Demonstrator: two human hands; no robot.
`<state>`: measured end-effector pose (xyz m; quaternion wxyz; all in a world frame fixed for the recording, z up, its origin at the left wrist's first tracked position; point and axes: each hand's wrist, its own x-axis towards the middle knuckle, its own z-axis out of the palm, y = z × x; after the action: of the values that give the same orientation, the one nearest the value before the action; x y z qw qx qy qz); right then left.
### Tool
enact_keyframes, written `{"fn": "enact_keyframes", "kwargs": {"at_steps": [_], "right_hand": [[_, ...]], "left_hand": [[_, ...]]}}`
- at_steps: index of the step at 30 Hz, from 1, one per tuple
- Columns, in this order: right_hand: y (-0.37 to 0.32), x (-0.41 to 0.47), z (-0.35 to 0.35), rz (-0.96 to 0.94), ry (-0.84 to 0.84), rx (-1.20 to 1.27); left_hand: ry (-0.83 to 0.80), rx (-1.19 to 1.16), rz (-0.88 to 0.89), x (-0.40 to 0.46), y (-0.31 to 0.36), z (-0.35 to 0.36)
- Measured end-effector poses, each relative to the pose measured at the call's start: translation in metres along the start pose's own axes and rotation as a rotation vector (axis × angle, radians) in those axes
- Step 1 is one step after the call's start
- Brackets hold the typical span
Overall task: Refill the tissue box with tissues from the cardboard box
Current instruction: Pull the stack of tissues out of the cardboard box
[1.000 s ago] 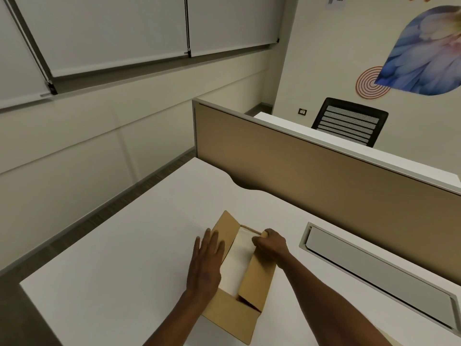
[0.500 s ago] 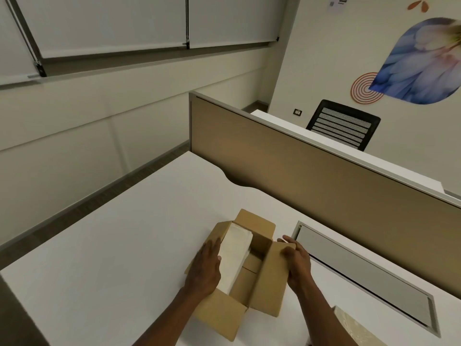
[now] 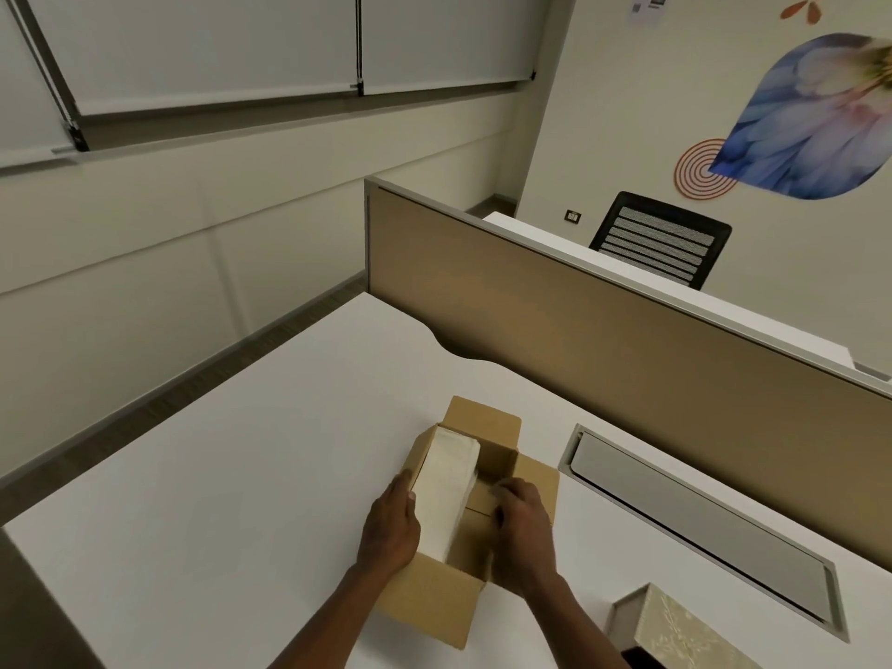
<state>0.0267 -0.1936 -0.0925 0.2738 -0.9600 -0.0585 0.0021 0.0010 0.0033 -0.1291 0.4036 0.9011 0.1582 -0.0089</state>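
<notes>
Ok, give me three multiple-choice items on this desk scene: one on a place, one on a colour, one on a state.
1. Where is the tissue box?
A. Inside the cardboard box
B. On the desk, at the person's right
C. On the chair

2. What colour is the tissue pack?
A. White
B. Blue
C. Black

3. What state is the cardboard box in?
A. Taped shut
B. Crushed flat
C. Open, flaps out

Key: 1 B, it stands on the desk by the right forearm, partly cut off at the picture's lower edge. 2 A, the pack showing in the box is white. 3 C, the flaps stand out and the left hand and right hand are at the opening.
</notes>
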Motion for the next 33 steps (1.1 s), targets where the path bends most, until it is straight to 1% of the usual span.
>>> {"fn": "enact_keyframes", "kwargs": {"at_steps": [2,3,7,11,16,19,22,29,33], "right_hand": [[-0.014,-0.002,0.007,-0.051,-0.061,-0.051],[-0.02,-0.002,0.011,-0.029,-0.079,-0.042],[-0.038,0.001,0.021,0.145,-0.105,0.125],[-0.054,0.014,0.02,0.252,-0.125,0.256],[-0.062,0.029,0.028,0.596,-0.198,0.55],[-0.062,0.031,0.036,0.734,-0.271,0.675],[-0.058,0.028,0.042,0.752,-0.301,0.672],[-0.05,0.031,0.055,0.711,-0.293,0.658],[-0.044,0.038,0.064,0.754,-0.262,0.728]], "left_hand": [[0.004,-0.004,0.001,0.001,0.0,0.0],[0.006,-0.005,0.001,0.0,0.0,0.0],[0.023,-0.011,0.0,-0.004,0.0,0.002],[0.041,-0.029,-0.014,-0.005,-0.001,0.005],[0.066,-0.035,-0.015,-0.006,-0.001,0.006],[0.072,-0.052,-0.033,-0.008,-0.002,0.008],[0.076,-0.061,-0.049,-0.009,-0.003,0.009],[0.088,-0.08,-0.047,-0.008,-0.003,0.011],[0.092,-0.094,-0.039,-0.008,-0.005,0.012]]}}
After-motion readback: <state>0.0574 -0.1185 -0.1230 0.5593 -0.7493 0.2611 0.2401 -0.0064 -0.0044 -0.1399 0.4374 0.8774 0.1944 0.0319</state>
